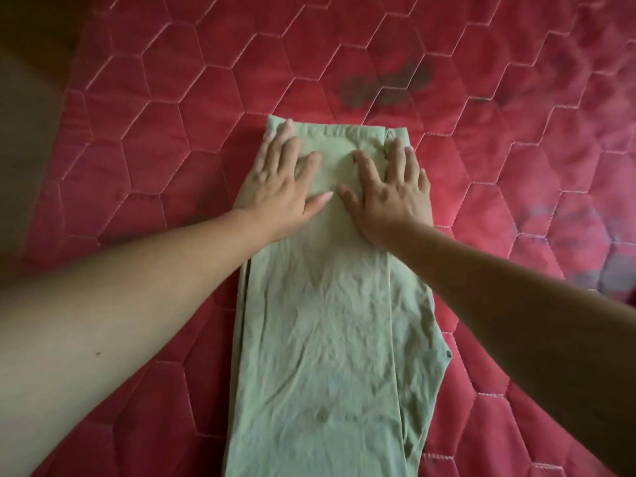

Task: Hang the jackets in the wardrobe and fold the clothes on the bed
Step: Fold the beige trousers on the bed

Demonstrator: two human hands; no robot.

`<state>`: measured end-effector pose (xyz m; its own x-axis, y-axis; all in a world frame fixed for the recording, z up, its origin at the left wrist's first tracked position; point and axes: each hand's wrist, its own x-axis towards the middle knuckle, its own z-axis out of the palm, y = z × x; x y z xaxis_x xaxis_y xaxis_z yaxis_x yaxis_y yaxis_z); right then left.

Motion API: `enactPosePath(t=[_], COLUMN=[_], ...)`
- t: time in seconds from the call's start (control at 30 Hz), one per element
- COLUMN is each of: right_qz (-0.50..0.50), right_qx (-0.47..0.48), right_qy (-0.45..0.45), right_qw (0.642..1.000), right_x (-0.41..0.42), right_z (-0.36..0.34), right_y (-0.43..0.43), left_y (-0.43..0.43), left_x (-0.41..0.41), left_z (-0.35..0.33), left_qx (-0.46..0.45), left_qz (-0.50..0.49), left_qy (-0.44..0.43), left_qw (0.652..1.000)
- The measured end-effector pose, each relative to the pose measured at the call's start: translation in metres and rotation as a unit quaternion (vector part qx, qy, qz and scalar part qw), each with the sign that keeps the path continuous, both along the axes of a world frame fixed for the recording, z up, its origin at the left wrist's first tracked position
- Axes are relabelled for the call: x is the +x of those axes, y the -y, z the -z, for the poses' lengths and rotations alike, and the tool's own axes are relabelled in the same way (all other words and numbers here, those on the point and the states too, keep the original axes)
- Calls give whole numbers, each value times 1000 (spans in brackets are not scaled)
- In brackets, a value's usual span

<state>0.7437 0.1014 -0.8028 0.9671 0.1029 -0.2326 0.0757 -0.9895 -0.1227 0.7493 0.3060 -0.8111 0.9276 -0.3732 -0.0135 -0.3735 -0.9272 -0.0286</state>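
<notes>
Your left hand (280,187) and right hand (392,194) pressed flat, fingers spread, on the far end of wrinkled pale-green folded garment (327,321), lying lengthwise on red hexagon-quilted bedspread (499,139).

Dim soft light, blurred edges, wide-angle distortion, darkened corners

garment (330,321) lengthwise on quilt (137,115) | left hand (282,187), right hand (392,197) side by side flat on far end
</notes>
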Motion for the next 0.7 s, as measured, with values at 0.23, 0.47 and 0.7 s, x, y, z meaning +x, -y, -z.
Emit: enactPosePath(t=[0.23,0.47,0.7], right_qz=[2,-136,-152], right_qx=[-10,-20,4], right_qy=[-35,35,-21], right_qw=[999,990,988], right_x=[5,-94,-240], right_z=[13,9,15], right_y=[3,-8,17], left_y=[-4,-9,-24], left_x=[6,-104,-258], left_z=[8,8,9], left_qx=[-42,-26,-23], left_qz=[-26,11,12], left_qy=[-86,-53,-68], left_qw=[995,998,997])
